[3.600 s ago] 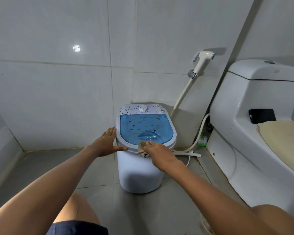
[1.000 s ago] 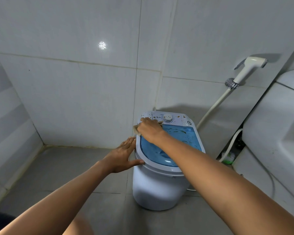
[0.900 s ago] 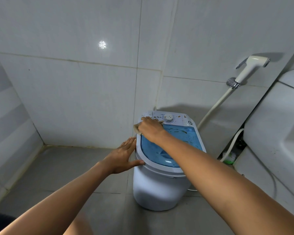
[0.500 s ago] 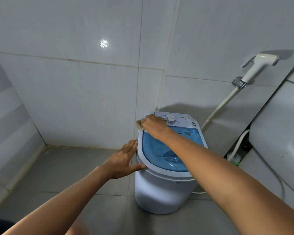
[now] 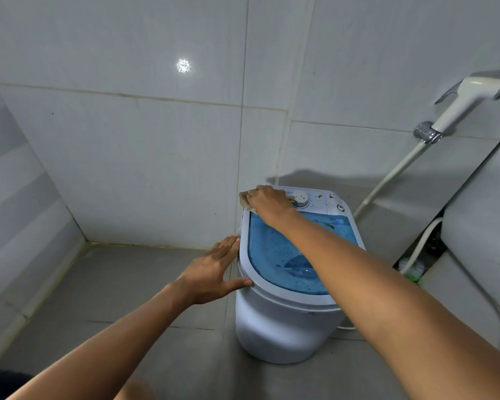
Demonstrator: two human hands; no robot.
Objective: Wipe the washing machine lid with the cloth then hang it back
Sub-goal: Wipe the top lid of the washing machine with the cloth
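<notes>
Beige cloth (image 5: 245,202) (one) is pressed by the right hand (image 5: 269,204) onto the washing machine lid (image 5: 274,249), fingers curled over it. The lid's rim is touched by the left hand (image 5: 214,269), fingers straight.

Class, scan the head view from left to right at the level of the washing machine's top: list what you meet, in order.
Left hand pressing the machine's side → cloth → right hand → white dial → small round button → sprayer hose → toilet.
</notes>
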